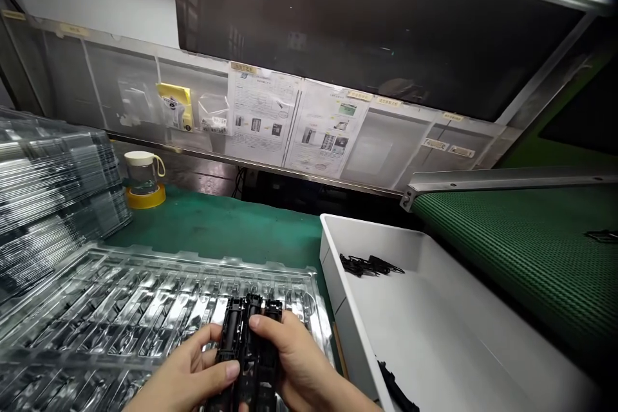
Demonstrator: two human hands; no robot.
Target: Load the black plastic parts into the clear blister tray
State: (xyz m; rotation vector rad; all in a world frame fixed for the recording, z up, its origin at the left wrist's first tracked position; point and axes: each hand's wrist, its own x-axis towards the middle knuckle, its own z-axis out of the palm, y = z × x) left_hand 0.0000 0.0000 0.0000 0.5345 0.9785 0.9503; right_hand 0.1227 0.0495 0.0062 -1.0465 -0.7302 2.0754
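Hands: left hand [186, 376] and right hand [294, 360] both clamped on black plastic parts [248, 341], near centre.
Under: clear blister tray [120, 309].
Right: white bin [434, 328], conveyor belt [521, 251].
Far left: tray stack [53, 187], jar [142, 174].

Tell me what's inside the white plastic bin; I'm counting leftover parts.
The white rectangular plastic bin holds a cluster of small black plastic parts near its far end and another black piece at its near edge, cut off by the frame.

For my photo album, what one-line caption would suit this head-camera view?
Both hands, left hand and right hand, grip black plastic parts over a clear blister tray, beside a white bin.
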